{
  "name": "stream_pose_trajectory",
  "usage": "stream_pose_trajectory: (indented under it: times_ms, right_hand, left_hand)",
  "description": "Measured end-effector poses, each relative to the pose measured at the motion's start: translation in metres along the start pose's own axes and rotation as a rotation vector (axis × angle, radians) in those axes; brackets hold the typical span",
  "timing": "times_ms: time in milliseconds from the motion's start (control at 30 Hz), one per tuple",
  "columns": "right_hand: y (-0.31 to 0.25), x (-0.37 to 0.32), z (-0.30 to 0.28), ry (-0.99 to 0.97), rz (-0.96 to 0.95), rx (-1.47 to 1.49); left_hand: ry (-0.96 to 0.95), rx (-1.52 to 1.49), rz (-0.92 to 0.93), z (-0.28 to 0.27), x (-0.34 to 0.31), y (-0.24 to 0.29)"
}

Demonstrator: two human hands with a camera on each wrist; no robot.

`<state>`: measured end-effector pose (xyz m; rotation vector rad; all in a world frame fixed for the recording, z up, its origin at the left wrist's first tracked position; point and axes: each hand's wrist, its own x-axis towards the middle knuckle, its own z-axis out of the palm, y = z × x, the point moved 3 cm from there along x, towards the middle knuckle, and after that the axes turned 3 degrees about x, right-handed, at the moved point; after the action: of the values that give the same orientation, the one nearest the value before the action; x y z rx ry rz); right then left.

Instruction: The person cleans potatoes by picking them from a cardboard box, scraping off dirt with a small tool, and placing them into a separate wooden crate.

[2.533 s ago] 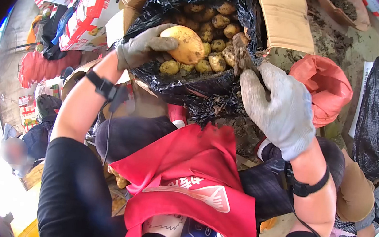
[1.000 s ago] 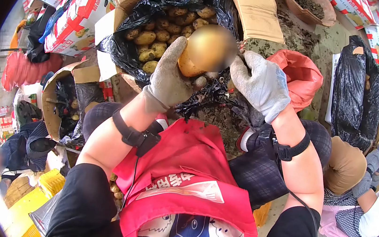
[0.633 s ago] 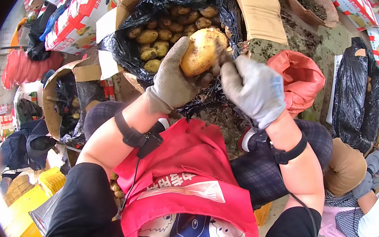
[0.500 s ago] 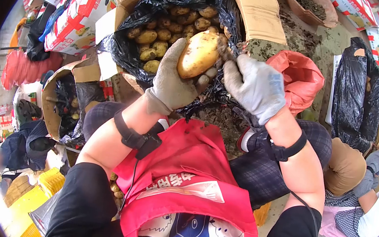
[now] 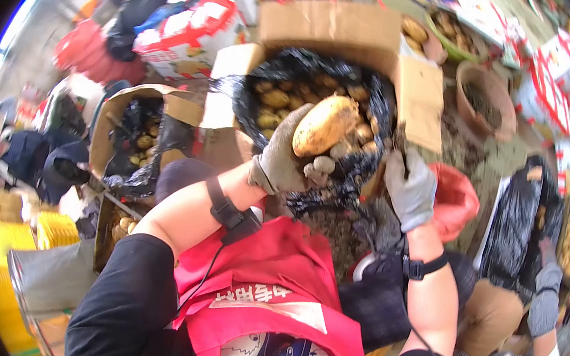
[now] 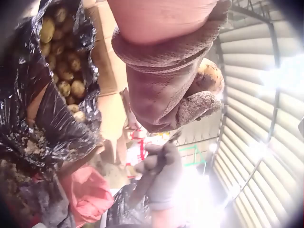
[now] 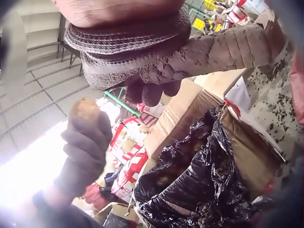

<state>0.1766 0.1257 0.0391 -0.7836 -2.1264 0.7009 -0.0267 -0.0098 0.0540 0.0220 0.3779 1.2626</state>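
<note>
My gloved left hand (image 5: pixel 280 156) grips a large yellow potato (image 5: pixel 327 126) over a black-bag-lined cardboard box. Its fingertips curl under the potato's lower side; in the left wrist view most of the potato (image 6: pixel 211 76) is hidden by the glove. My gloved right hand (image 5: pixel 410 186), apart from the potato and to its right, holds a narrow, flat, mud-caked strip (image 7: pixel 213 54) which points away from the fingers. In the head view that strip shows only as a thin dark edge. Smaller potatoes (image 5: pixel 277 99) fill the black bag (image 5: pixel 381 94) below.
A red bag (image 5: pixel 456 206) stands right of the box (image 5: pixel 328 27), with a clay-coloured basin of soil (image 5: pixel 483 103) beyond. Another box of potatoes (image 5: pixel 109 131) stands at left. Another person's gloved hand (image 5: pixel 548 285) is at right, near a black bag (image 5: pixel 519 214).
The head view has tilted farther forward. My right hand has drawn away from the potato's end to the right with the mud-caked strip; my left hand still grips the potato.
</note>
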Motion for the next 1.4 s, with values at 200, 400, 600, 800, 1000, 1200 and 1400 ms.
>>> stream_pose_trajectory:
  times_ms: [200, 400, 600, 800, 1000, 1200, 1400]
  right_hand:
    - [0.044, -0.021, 0.023, -0.25, 0.262, 0.168]
    - [-0.001, -0.03, 0.027, -0.409, 0.264, 0.33]
    - [-0.036, -0.038, 0.027, -0.517, 0.388, 0.17]
    - [-0.018, -0.034, 0.036, -0.525, 0.418, 0.166]
    - [0.054, -0.024, 0.051, -0.473, 0.37, 0.418]
    - [0.014, -0.034, 0.012, -0.429, 0.479, 0.564]
    - [-0.02, -0.028, -0.02, -0.244, 0.071, 0.084]
  left_hand:
    - [-0.141, 0.048, 0.263, 0.048, -0.153, 0.031]
    - [0.508, 0.649, 1.2, 0.062, -0.432, 0.006]
    - [0.624, 0.367, 1.832, 0.075, -0.702, -0.104]
    - [0.972, 0.148, 2.455, 0.098, -0.877, -0.192]
    - [0.881, 0.272, 2.223, 0.075, -0.846, -0.14]
    - [0.675, 0.434, 1.52, 0.024, -0.676, 0.017]
    - [0.709, 0.835, 1.063, 0.024, -0.442, 0.131]
